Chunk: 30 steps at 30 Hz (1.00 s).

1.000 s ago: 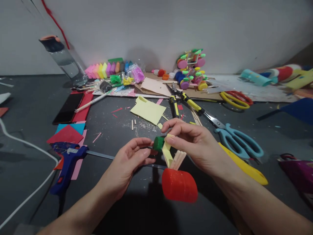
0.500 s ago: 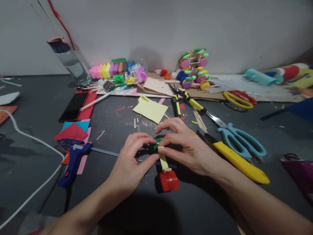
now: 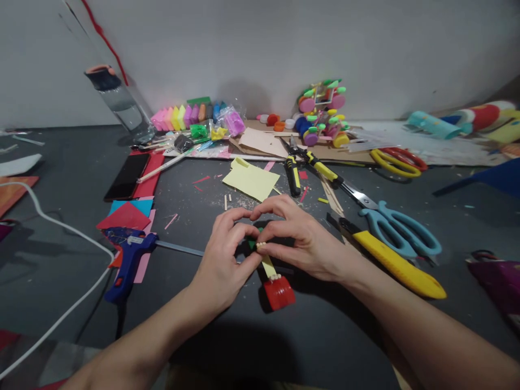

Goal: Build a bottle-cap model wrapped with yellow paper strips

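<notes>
Both hands are on a small paper craft piece with a pale yellow strip (image 3: 268,267), a curved glossy red part (image 3: 280,293) at the near end and a green part (image 3: 252,244) at the far end. Short cream stick ends show in a row at each end of the strip. My left hand (image 3: 225,257) is closed, index finger and thumb pinching the craft's left side by the green part. From the right, my right hand (image 3: 303,238) pinches the far end by the stick ends. Fingers partly hide the green part.
A blue glue gun (image 3: 132,254) lies left with a white cable (image 3: 65,230). A yellow cutter (image 3: 396,262), blue-handled scissors (image 3: 406,230) and pliers (image 3: 293,176) lie right and ahead. Yellow paper (image 3: 252,181) lies beyond my hands; a water bottle (image 3: 124,108) leans against the wall.
My left hand has moved in closer to the craft, its fingers now meeting the right hand's. The craft has shifted slightly left and away from me. The view has turned a little left.
</notes>
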Motion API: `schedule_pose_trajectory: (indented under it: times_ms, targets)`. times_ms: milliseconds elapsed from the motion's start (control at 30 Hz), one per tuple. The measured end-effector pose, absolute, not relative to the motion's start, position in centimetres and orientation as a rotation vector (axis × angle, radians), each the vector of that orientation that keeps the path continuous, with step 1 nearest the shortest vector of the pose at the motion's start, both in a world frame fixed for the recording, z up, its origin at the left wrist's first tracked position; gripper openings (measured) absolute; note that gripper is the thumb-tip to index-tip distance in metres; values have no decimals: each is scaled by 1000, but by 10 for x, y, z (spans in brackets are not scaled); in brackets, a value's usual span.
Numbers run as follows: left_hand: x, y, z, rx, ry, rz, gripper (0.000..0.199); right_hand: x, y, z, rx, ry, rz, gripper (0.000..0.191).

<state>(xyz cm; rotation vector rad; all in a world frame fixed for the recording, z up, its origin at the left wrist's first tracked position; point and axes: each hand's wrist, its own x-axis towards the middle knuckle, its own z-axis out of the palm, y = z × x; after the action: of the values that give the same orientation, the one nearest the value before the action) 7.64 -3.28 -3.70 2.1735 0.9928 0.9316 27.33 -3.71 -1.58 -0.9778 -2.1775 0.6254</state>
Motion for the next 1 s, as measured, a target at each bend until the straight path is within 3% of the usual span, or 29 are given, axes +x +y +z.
schedule_pose_trajectory:
  times_ms: [533, 667, 1000]
  targets:
    - [79, -29, -44, 2114, 1056, 896, 12, 272, -35, -31, -1005, -2122, 680, 2]
    - [79, -29, -46, 2110, 1061, 895, 12, 273, -35, -31, -1035, -2042, 676, 11]
    - [77, -29, -38, 2135, 1066, 862, 14, 284, -37, -21, -1115, -2153, 554, 8]
